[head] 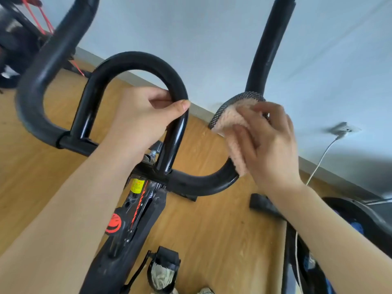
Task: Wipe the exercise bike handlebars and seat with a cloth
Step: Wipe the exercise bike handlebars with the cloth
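The black handlebars of the exercise bike fill the middle of the view, with a centre loop and two upward side bars. My left hand grips the right leg of the centre loop. My right hand presses a pink fluffy cloth with a grey mesh edge around the bend of the right side bar. The seat is out of view.
The bike frame with a red knob and a yellow sticker runs down between my arms, a pedal below. Wooden floor lies beneath. A white wall with a socket and cable is on the right; another black machine stands at lower right.
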